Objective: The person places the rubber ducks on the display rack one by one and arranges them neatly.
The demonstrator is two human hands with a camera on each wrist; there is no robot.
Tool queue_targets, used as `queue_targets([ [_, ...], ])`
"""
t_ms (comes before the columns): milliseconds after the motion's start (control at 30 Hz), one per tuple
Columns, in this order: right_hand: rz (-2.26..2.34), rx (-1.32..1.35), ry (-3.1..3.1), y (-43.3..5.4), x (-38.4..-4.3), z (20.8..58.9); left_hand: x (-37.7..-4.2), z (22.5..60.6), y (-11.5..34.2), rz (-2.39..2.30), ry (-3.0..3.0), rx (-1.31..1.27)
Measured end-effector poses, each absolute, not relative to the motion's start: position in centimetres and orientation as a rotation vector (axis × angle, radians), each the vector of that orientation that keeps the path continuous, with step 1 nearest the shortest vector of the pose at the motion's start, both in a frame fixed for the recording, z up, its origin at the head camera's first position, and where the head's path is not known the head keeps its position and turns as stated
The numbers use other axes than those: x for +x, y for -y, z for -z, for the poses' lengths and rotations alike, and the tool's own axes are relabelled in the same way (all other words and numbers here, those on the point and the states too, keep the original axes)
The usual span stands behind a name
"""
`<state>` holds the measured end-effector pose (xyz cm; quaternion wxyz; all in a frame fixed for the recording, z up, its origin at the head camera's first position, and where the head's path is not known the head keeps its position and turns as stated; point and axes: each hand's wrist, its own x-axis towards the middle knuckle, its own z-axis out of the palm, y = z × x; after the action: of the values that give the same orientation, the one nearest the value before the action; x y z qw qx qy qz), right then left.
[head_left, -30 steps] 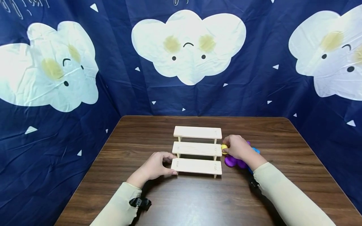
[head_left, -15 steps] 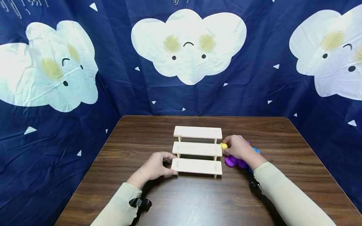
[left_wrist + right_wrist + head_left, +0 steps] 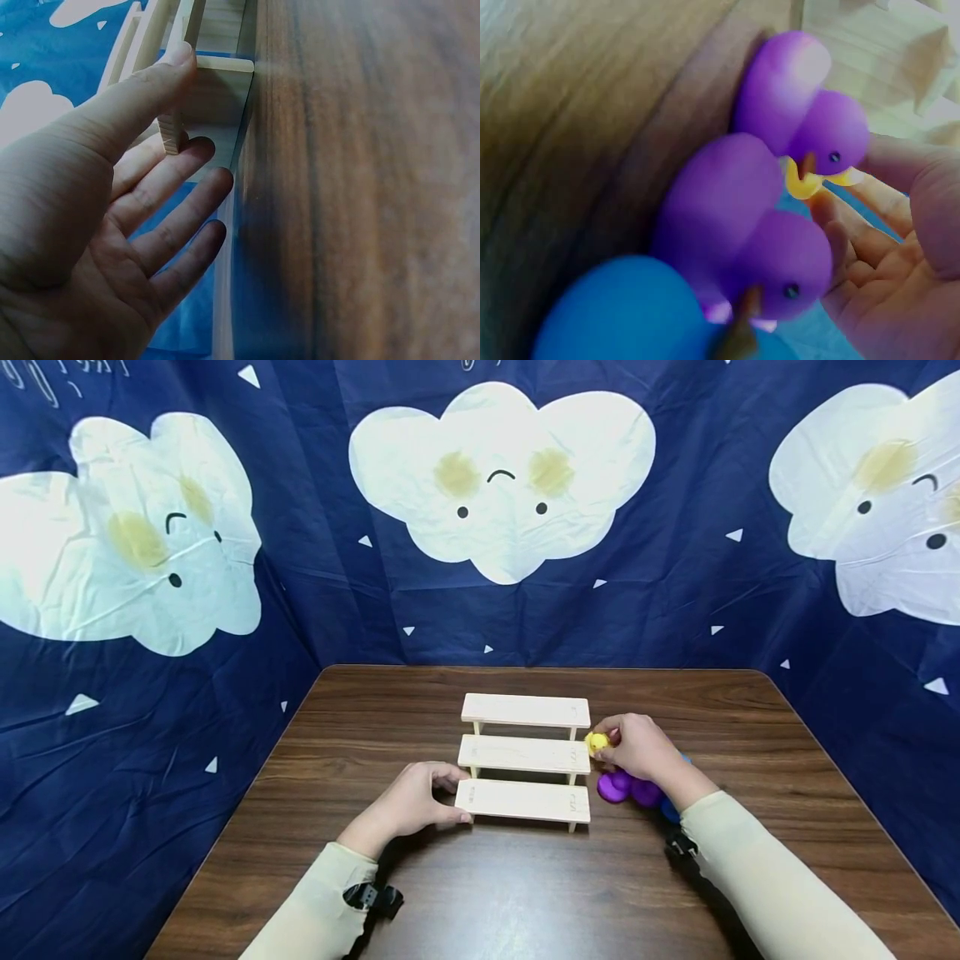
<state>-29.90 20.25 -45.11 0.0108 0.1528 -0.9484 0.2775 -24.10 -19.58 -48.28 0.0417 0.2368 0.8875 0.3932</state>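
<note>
A pale wooden three-step stand (image 3: 522, 754) is on the table, its lowest step toward me. My left hand (image 3: 411, 797) holds the left end of that step, thumb at the front and fingers behind. In the left wrist view the thumb (image 3: 146, 90) and index finger lie around the end of the plank, while the other fingers spread below. Just right of the middle step, my right hand (image 3: 637, 745) pinches a small yellow toy duck (image 3: 597, 742). In the right wrist view that yellow duck (image 3: 804, 182) is mostly hidden behind a purple toy duck (image 3: 784, 82).
Two purple ducks (image 3: 613, 786) stand right of the stand, below my right hand. A blue duck (image 3: 670, 811) is beside them, partly covered by the right forearm. Blue cloth (image 3: 517, 627) with printed clouds encloses the back and sides of the brown wooden table (image 3: 375, 702).
My right hand has shifted slightly up and to the right with the yellow duck, which has turned and shows more of itself. The left hand and the stand have kept their place.
</note>
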Motion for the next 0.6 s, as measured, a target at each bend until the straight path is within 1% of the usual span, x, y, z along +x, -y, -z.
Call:
queue_targets([
  [233,-0.876,0.424,2.814,-21.4,-29.8,43.5,-24.1,48.3,19.6,-1.206,-2.702,0.706],
  [600,-1.005,0.358,2.711,-21.2,-28.9,39.1,-24.2,48.4,19.6,-1.203,-2.692,0.697],
])
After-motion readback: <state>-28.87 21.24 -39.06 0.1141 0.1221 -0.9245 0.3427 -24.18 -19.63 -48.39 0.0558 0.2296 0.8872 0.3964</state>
